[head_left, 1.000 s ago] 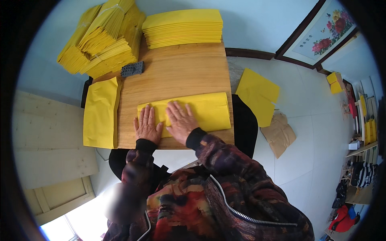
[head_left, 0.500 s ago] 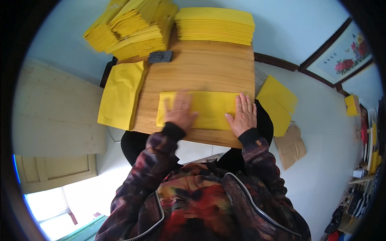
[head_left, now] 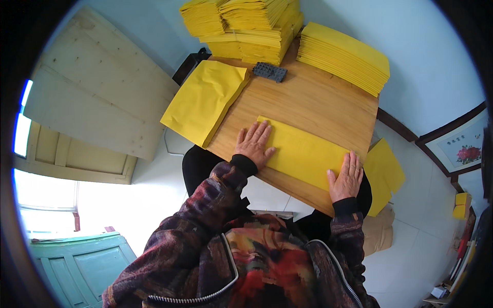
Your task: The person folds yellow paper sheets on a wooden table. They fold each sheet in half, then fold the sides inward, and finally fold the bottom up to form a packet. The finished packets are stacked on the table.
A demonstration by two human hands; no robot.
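Observation:
A folded strip of yellow paper [head_left: 303, 154] lies along the near edge of the wooden table [head_left: 318, 108]. My left hand [head_left: 254, 146] rests flat on its left end with the fingers stretched out. At the strip's right end my right hand [head_left: 346, 178] lies flat too, thumb spread from the fingers. Neither hand grips anything. To the left, a pile of larger yellow paper sheets [head_left: 208, 100] sits at the table's left edge, its outer side hanging past the edge.
A dark grey, bumpy block [head_left: 269, 72] stands toward the back. Behind it rise bundled stacks of folded yellow paper [head_left: 246, 38], with a neat stack [head_left: 344, 56] at the back right. Yellow sheets [head_left: 382, 174] and brown paper [head_left: 379, 231] are low at the right.
The whole view has turned, so the table now appears tilted and farther right. My left hand has slid out to the strip's left end; my right hand stays at the right end.

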